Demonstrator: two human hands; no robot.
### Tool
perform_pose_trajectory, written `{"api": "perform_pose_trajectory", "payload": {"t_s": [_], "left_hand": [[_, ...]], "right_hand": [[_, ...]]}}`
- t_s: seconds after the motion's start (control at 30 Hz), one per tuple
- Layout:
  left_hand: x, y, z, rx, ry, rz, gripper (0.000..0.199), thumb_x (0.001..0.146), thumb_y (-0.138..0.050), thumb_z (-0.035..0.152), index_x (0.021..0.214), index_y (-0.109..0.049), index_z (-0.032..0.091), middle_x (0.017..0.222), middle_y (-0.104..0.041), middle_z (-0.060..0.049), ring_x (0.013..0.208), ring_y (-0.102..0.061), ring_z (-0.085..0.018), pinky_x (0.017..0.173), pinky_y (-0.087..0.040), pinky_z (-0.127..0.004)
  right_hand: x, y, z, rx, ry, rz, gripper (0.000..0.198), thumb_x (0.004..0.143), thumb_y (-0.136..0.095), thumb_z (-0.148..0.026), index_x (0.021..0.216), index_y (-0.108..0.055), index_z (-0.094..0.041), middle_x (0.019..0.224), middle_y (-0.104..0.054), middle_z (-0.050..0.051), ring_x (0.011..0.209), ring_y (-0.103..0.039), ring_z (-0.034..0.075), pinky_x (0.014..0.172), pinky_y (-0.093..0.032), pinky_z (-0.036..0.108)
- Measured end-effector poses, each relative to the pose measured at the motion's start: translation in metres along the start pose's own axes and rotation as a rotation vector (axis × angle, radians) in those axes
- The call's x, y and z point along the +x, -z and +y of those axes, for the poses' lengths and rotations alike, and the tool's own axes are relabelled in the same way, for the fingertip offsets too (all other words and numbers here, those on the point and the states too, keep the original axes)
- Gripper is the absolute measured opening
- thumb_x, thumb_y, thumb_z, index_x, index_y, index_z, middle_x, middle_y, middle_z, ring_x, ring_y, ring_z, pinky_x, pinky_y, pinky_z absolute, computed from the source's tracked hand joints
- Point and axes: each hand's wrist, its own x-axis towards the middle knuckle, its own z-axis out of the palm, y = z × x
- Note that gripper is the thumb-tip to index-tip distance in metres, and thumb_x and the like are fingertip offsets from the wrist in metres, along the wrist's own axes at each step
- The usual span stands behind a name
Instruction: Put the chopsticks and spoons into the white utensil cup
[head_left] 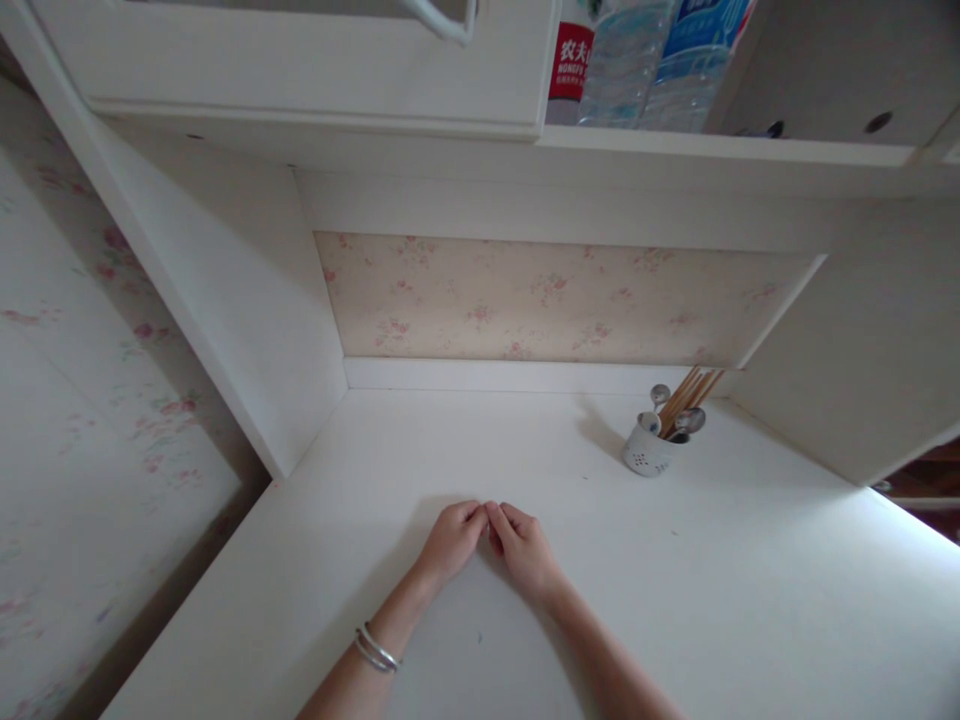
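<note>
My left hand (454,535) rests on the white countertop (480,440) with its fingers curled in. Beside it, my right hand (520,545) is closed too, its thumb and fingertips meeting those of the left. What the fingers hold, if anything, is hidden. Two silver bangles (376,648) circle my left wrist. The nearest object to the hands is a white perforated utensil holder (646,452), standing upright behind and right of them. Wooden chopsticks (686,398) and several metal spoons (690,420) stick out of it.
Above the counter hangs a white cabinet (315,70) with a handle. Its open section at right holds plastic water bottles (626,65). White side panels (225,290) enclose the counter at left and right. Floral wallpaper (525,300) covers the back wall.
</note>
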Motion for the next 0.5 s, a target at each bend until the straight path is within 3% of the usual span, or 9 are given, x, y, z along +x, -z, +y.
{"api": "perform_pose_trajectory", "payload": {"t_s": [0.5], "left_hand": [[0.0022, -0.0013, -0.0033, 0.014, -0.011, 0.002, 0.04, 0.086, -0.038, 0.045, 0.058, -0.05, 0.019, 0.058, -0.051, 0.001, 0.061, -0.045, -0.014, 0.058, -0.031, -0.025]], "right_hand": [[0.0009, 0.0004, 0.0004, 0.001, 0.009, -0.001, 0.052, 0.092, -0.037, -0.058, 0.058, -0.046, -0.021, 0.053, -0.043, -0.004, 0.053, -0.041, 0.012, 0.054, -0.032, 0.025]]}}
